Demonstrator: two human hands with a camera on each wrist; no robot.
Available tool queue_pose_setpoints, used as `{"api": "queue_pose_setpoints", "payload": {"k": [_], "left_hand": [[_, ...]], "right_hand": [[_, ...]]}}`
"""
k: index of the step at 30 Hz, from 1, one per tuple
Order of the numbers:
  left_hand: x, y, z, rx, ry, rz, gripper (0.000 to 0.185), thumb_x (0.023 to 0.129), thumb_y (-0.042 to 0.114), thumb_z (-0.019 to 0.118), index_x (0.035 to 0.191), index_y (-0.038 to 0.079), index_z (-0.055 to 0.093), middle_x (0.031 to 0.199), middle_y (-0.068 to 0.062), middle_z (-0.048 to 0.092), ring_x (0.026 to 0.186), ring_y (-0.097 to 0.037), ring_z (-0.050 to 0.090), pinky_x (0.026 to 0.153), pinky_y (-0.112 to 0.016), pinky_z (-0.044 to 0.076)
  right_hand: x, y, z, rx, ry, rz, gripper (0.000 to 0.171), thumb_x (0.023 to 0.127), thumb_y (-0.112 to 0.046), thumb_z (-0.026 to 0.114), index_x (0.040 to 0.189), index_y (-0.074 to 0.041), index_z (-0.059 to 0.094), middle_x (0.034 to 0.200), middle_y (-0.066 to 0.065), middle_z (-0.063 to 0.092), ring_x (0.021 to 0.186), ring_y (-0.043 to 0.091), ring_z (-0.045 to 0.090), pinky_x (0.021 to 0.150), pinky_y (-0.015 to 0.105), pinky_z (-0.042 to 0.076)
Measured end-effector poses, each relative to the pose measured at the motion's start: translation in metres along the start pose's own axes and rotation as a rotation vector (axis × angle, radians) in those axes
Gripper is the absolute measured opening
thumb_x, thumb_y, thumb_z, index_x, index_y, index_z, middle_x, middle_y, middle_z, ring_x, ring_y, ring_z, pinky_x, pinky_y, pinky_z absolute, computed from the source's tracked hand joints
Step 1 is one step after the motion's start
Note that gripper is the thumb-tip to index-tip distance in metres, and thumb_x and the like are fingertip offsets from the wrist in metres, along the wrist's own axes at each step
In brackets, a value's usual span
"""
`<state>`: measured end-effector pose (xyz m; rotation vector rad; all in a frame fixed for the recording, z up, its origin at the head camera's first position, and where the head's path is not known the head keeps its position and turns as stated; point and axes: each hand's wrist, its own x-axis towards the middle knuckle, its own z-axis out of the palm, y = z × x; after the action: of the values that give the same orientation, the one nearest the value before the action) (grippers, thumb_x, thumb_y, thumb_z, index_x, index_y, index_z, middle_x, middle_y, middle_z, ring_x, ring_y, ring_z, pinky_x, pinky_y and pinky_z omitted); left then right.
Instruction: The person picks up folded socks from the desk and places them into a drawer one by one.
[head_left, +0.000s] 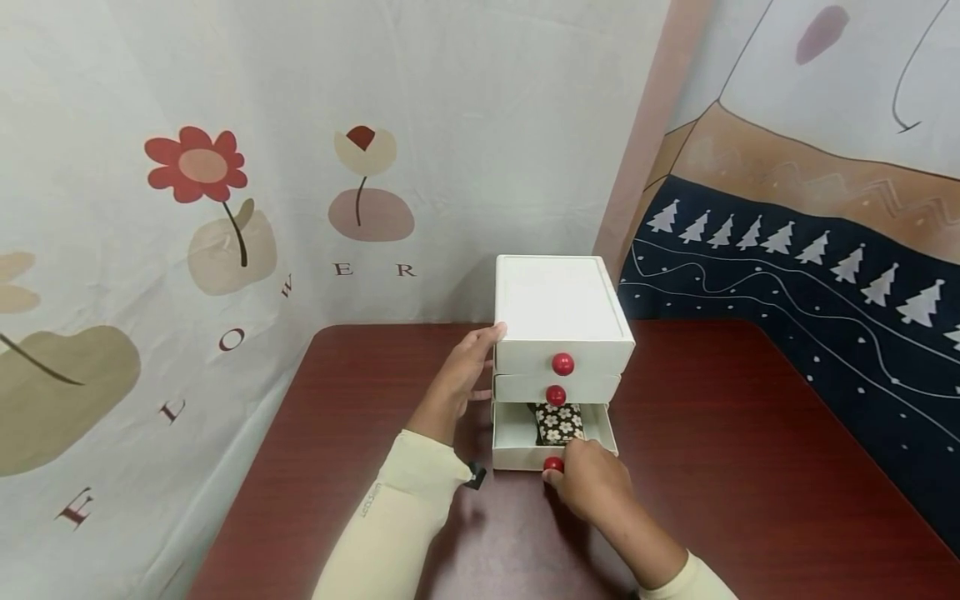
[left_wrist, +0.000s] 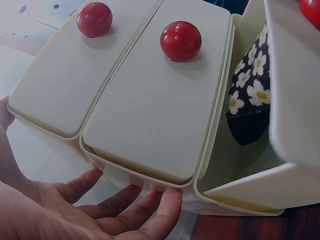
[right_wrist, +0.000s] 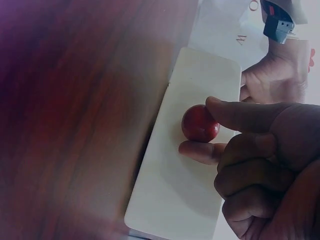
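A white three-drawer unit (head_left: 562, 296) stands on the table, its bottom drawer (head_left: 519, 459) pulled out. Thumb and index finger of my right hand (head_left: 597, 482) pinch that drawer's round red knob (right_wrist: 200, 123); the other fingers are curled in the right wrist view. My left hand (head_left: 459, 377) rests against the unit's left side, the thumb at the top front corner and the fingers spread along the wall. Inside the open drawer lies a black fabric item (left_wrist: 250, 90) with white flowers, partly hidden; its kind cannot be told. The upper two drawers are closed.
The dark red wooden table (head_left: 360, 400) extends on both sides of the unit. Behind it hangs a pale cloth (head_left: 480, 125) printed with flowers and letters, and to the right a dark cloth with white trees (head_left: 810, 275).
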<state>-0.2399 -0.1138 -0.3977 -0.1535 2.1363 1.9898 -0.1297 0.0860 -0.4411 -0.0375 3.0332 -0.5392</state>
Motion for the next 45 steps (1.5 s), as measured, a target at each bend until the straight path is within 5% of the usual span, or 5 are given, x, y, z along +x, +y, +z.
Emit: {"api": "queue_pose_setpoints", "payload": {"k": [14,25,34,45], "left_hand": [[-0.001,0.0,0.0,0.006,-0.01,0.006,0.082,0.098,0.072,0.061,0.161,0.022,0.049,0.173,-0.012,0.041,0.155,-0.041,0.046,0.113,-0.071,0.05],[0.0,0.002,0.0,0.019,-0.008,-0.004,0.082,0.097,0.073,0.061,0.161,0.023,0.049,0.171,-0.011,0.044,0.154,-0.039,0.048,0.111,-0.07,0.052],[-0.002,0.002,0.0,0.028,-0.001,0.004,0.082,0.097,0.074,0.06,0.161,0.023,0.049,0.172,-0.011,0.043,0.154,-0.039,0.049,0.11,-0.07,0.052],[-0.003,0.003,0.0,0.024,0.0,-0.003,0.08,0.098,0.072,0.06,0.16,0.023,0.051,0.171,-0.012,0.043,0.152,-0.038,0.05,0.109,-0.068,0.053]], "right_hand": [[0.028,0.0,0.004,0.044,0.0,0.029,0.056,0.095,-0.035,0.084,0.061,-0.019,0.044,0.069,0.002,0.055,0.067,0.02,0.055,0.058,0.041,0.042],[0.048,0.003,0.003,0.103,0.004,0.041,0.045,0.097,-0.033,0.083,0.063,-0.018,0.057,0.069,0.003,0.06,0.07,0.022,0.059,0.06,0.042,0.045],[0.057,0.006,0.003,0.144,0.01,0.085,0.018,0.097,-0.037,0.083,0.091,-0.02,0.083,0.098,0.011,0.078,0.085,0.028,0.069,0.07,0.052,0.055],[0.06,0.007,0.003,0.153,0.003,0.102,0.021,0.095,-0.038,0.085,0.084,-0.021,0.081,0.089,0.006,0.076,0.084,0.027,0.068,0.07,0.052,0.054]]}}
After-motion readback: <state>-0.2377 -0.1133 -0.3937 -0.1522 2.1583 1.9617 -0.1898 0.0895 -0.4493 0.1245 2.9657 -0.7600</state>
